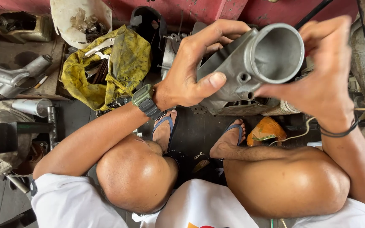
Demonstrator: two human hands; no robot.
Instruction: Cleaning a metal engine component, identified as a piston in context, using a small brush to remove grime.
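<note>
Squatting, knees bare at 6 o'clock, feet in blue sandals (165, 128) on dark floor. Left hand (191, 71) clamped on grey cast-metal housing (250, 63), thumb pressed on flank. Right hand (324, 80) gripping round open mouth from 3 o'clock, fingers curled over rim. Housing raised, upper centre. Yellow rag (123, 63) with tools at 10 o'clock.

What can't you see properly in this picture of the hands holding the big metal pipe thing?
All in the head view:
- Far end of the grey metal casting: covered by the left hand.
- Its right side: hidden behind the right hand.
- Engine block below: mostly blocked by the casting and hands.
- Small parts in the white tub: too small and cut off by the top edge.
- Tools in the yellow cloth: partly wrapped up.
</note>
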